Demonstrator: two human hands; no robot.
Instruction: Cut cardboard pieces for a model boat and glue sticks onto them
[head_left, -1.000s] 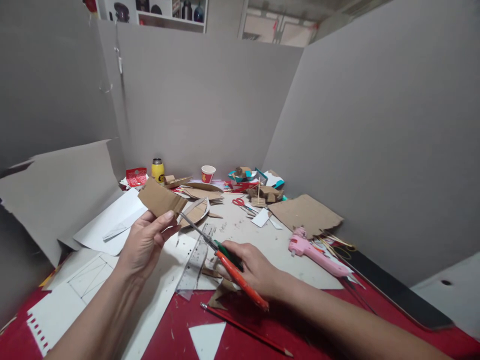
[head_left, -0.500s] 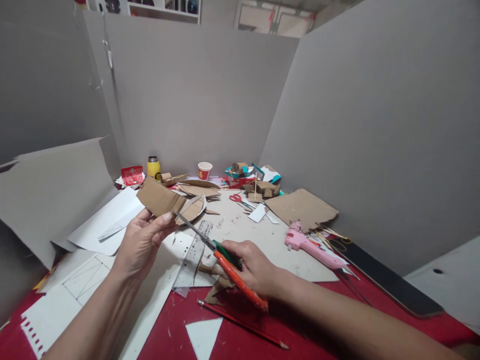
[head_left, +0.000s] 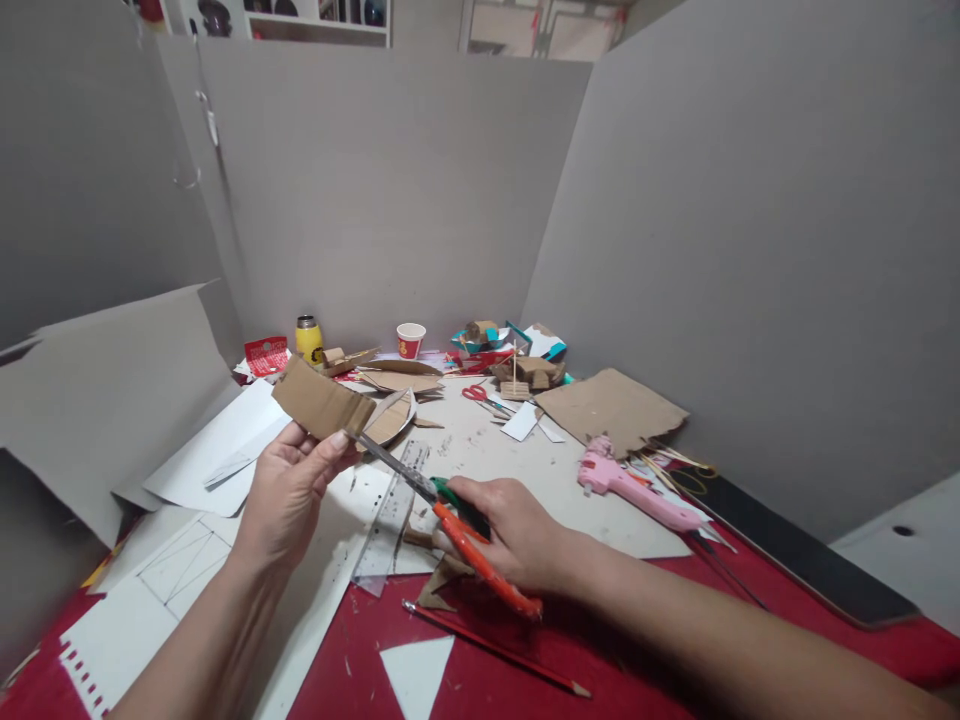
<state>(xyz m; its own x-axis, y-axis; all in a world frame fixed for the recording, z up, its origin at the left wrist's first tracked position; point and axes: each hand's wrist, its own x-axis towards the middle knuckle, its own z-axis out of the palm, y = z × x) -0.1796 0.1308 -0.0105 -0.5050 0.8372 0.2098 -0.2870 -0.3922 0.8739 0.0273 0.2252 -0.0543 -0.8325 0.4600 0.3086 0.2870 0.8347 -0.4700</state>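
- The left hand (head_left: 289, 490) is clamped on a small piece of brown cardboard (head_left: 319, 398), thumb in front near its lower right corner, holding it tilted above the table (head_left: 337, 650).
- The right hand (head_left: 517, 535) is closed around the orange and green handles of large scissors (head_left: 484, 562); the blades point up and left, and their tips meet the cardboard piece beside the left thumb. How far the blades bite into it is too small to tell.
- The two hands are apart, with the scissors bridging the gap between them.
- Beneath the scissors, a clear ruler (head_left: 379, 545) lies at a slant across pale board, near a brown cardboard scrap (head_left: 444, 585).
- On the red surface closest to the person, a red pencil (head_left: 499, 648) lies just beyond a white paper triangle (head_left: 418, 675).
- Next to the left forearm is a paper with ruled lines (head_left: 180, 565).
- Right of the right hand, a pink glue gun (head_left: 634, 492) lies near a brown cardboard sheet (head_left: 611, 405).
- Farther back stand a yellow bottle (head_left: 308, 338) and a red and white cup (head_left: 410, 342), with red-handled scissors (head_left: 474, 393) lying nearer.
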